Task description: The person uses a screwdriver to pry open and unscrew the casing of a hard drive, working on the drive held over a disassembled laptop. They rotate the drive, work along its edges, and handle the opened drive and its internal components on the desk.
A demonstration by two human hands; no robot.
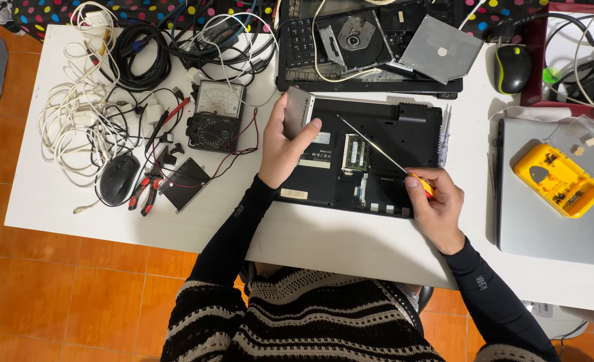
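Observation:
A black laptop (pixel 404 127) lies bottom-up on the white table (pixel 337 241), with an open bay showing a green memory board (pixel 354 151). My left hand (pixel 285 149) grips a flat silver drive (pixel 297 111) and holds it tilted up over the laptop's left corner. My right hand (pixel 439 206) holds a screwdriver (pixel 377 151) with a yellow and red handle. Its thin shaft slants up to the left over the laptop's open bay.
A multimeter (pixel 215 112), red-handled pliers (pixel 143 193), a black mouse (pixel 119 178) and tangled white and black cables lie at left. A second opened laptop (pixel 371 47) sits behind. At right are a silver laptop (pixel 545 221) with a yellow bit case (pixel 558 179), and another mouse (pixel 513 68).

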